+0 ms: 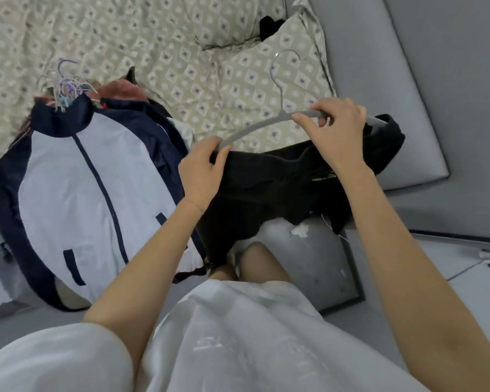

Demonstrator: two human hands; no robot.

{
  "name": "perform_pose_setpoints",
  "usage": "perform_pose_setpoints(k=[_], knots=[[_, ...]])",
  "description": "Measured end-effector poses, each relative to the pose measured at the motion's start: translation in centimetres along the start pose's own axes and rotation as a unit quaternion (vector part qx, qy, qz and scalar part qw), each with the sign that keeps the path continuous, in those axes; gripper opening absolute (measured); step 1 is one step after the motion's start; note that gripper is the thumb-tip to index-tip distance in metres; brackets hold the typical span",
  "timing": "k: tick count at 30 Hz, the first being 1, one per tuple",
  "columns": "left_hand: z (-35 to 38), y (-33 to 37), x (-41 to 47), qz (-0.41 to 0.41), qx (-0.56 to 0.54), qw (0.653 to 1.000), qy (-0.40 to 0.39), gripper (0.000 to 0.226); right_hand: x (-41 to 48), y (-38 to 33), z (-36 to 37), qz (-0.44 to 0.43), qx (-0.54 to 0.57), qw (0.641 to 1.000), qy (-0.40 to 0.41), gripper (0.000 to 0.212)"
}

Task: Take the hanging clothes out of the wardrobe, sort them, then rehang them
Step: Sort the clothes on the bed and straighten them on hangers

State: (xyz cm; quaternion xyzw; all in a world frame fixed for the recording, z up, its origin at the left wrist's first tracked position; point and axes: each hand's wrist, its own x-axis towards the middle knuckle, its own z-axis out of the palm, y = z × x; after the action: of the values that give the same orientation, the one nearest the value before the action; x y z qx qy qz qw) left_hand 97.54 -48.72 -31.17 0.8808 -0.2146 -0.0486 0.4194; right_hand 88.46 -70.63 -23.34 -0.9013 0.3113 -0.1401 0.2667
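Note:
A grey hanger (262, 126) with a metal hook is held over the bed's edge. My left hand (203, 171) pinches its left end together with the edge of a black garment (292, 182). My right hand (335, 128) grips the hanger's right arm near the neck. The black garment lies spread under both hands, its right shoulder still on the hanger's right end. To the left lies a pile of clothes with a white and navy jacket (82, 193) on top, several hanger hooks (65, 86) sticking out at its collar.
The bed (153, 52) has a patterned cover and two matching pillows (289, 75) at the back right. A grey padded bed frame (393, 94) runs along the right. Scraps of white paper (299, 230) lie on the frame's corner and floor. My legs stand against the bed.

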Motion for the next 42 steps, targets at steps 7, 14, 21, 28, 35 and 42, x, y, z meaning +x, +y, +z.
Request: perform_pose_setpoints(k=[7, 14, 21, 28, 35, 42], knots=[[2.5, -1.2, 6.0, 0.096, 0.058, 0.994, -0.002, 0.022, 4.1, -0.2, 4.7, -0.022, -0.022, 0.999, -0.036, 0.037], [6.7, -3.5, 12.9, 0.048, 0.021, 0.998, 0.043, 0.022, 11.7, 0.7, 10.5, -0.022, -0.018, 1.0, -0.003, 0.035], [11.4, -5.9, 23.6, 0.037, -0.016, 0.998, 0.043, 0.026, 22.3, 2.7, 14.4, -0.031, -0.022, 0.999, 0.007, 0.036], [14.0, -9.9, 28.8, -0.01, -0.012, 0.998, 0.06, 0.023, 28.7, 3.0, 19.5, -0.06, -0.038, 0.997, -0.019, 0.035], [16.4, -16.2, 24.8, -0.086, -0.007, 0.995, -0.05, 0.027, 25.2, 6.1, 25.4, -0.052, -0.09, 0.99, -0.092, 0.035], [18.7, -18.2, 24.3, -0.156, -0.012, 0.988, -0.019, 0.026, 25.6, 7.3, 28.5, -0.102, -0.106, 0.981, -0.13, 0.021]])
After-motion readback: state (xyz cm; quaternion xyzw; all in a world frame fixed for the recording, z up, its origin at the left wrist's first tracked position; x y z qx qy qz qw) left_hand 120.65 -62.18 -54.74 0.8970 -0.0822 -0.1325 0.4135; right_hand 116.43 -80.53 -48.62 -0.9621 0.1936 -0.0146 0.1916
